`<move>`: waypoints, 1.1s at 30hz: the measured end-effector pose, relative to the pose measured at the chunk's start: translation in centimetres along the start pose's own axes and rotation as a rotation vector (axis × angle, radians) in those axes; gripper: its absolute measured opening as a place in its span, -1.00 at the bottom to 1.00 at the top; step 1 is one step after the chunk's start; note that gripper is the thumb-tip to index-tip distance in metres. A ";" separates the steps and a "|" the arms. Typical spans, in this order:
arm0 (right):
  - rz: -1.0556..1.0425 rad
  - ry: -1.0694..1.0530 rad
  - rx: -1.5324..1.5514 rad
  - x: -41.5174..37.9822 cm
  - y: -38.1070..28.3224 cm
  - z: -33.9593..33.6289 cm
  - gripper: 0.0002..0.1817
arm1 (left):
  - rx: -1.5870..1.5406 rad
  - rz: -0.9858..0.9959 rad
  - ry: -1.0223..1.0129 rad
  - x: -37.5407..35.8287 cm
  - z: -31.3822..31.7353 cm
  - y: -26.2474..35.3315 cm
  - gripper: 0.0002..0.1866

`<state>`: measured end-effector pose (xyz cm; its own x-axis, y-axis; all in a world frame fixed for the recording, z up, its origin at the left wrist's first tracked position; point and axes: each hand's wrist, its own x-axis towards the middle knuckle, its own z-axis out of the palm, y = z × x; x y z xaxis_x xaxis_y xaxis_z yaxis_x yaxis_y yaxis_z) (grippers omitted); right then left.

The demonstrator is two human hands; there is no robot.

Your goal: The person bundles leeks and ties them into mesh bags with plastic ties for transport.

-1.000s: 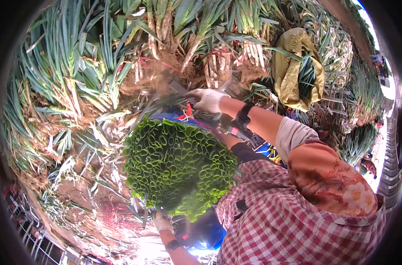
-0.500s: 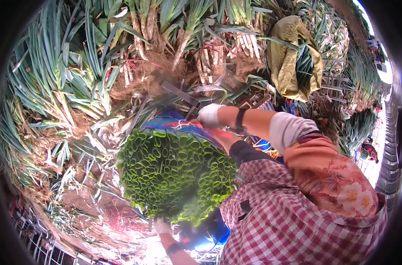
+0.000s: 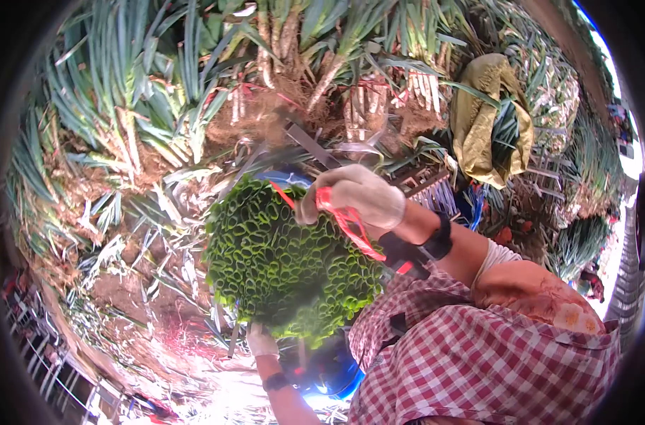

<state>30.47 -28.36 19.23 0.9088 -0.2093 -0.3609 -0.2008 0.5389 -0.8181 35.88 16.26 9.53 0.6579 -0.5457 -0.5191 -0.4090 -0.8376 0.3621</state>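
Note:
A thick bundle of green onions (image 3: 280,248) faces me with its hollow cut leaf ends. My right hand (image 3: 361,197), in a pale glove, is closed on red plastic twine (image 3: 358,234); part of the twine runs over the bundle's top edge and a loose length hangs toward the lower right. At the bundle's lower edge is my left hand (image 3: 263,343), also gloved, its fingers mostly hidden by the leaves and close beside a metal upright (image 3: 234,338). Blue material (image 3: 283,177) shows behind the bundle's top.
Tied green onions with soil-caked roots (image 3: 365,99) line the far side. A yellow-green sack (image 3: 489,120) stands at the upper right. Leaf scraps (image 3: 117,283) litter the ground at left. Red checked cloth (image 3: 478,361) fills the lower right, and a metal rack (image 3: 46,361) shows lower left.
My right hand has come from behind the bundle's top edge to in front of its cut ends, bringing the red twine. My left hand stays at the lower edge.

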 end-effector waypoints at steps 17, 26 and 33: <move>-0.098 -0.214 -0.006 -12.8 -16.1 13.9 -0.83 | -1.098 -0.416 0.110 -1.8 -7.0 13.0 -0.69; -0.103 -0.519 0.051 -12.8 -16.4 16.5 -0.89 | -0.348 -0.131 0.275 -3.5 -9.6 18.0 -0.17; -0.101 -0.635 0.063 -13.7 -17.8 19.5 -0.97 | -0.518 0.789 0.457 -0.3 -12.6 28.1 -0.19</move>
<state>28.74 -19.21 47.43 0.9654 0.2518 0.0674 -0.0987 0.5924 -0.7996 32.12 -6.80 29.62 0.5427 -0.7801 0.3112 -0.5760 -0.0760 0.8139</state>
